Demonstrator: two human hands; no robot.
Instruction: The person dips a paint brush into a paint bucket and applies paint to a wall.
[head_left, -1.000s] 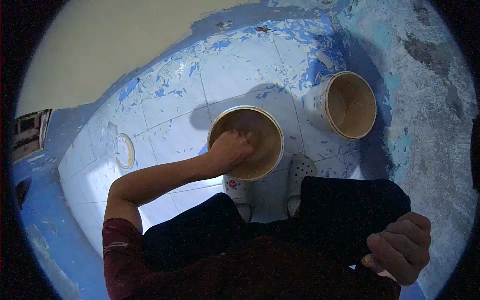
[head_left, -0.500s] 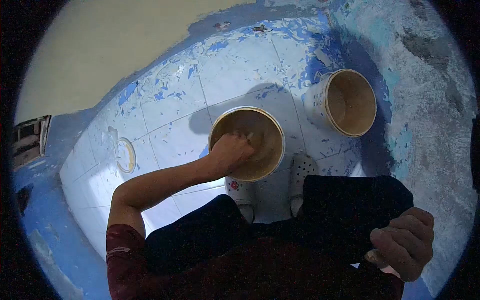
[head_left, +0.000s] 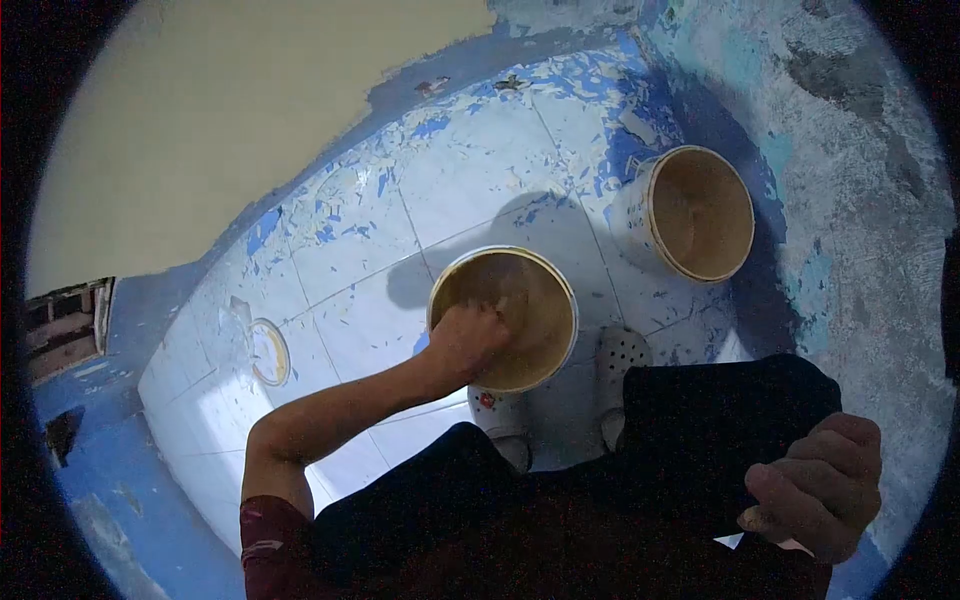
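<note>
My left hand [head_left: 470, 345] reaches into a round bucket [head_left: 572, 340] on the floor in front of me. Its fingers are curled closed, low inside the rim, and whatever they grip is hidden. The inside of this bucket looks brownish and smeared. At the lower right, my right hand [head_left: 820, 490] is closed in a fist beside my dark-clothed leg. A small pale bit shows under its fingers, but I cannot tell what it holds.
A second bucket [head_left: 700, 215] stands to the right by the rough, peeling wall [head_left: 850, 180]. Paint flakes litter the tiled floor [head_left: 470, 190]. A round lid [head_left: 269, 352] lies at the left. My perforated clogs [head_left: 624, 350] are just behind the near bucket.
The whole view has shifted, so the near bucket and my arms appear lower and slightly further right. My left hand stays inside the bucket, and my right hand remains closed.
</note>
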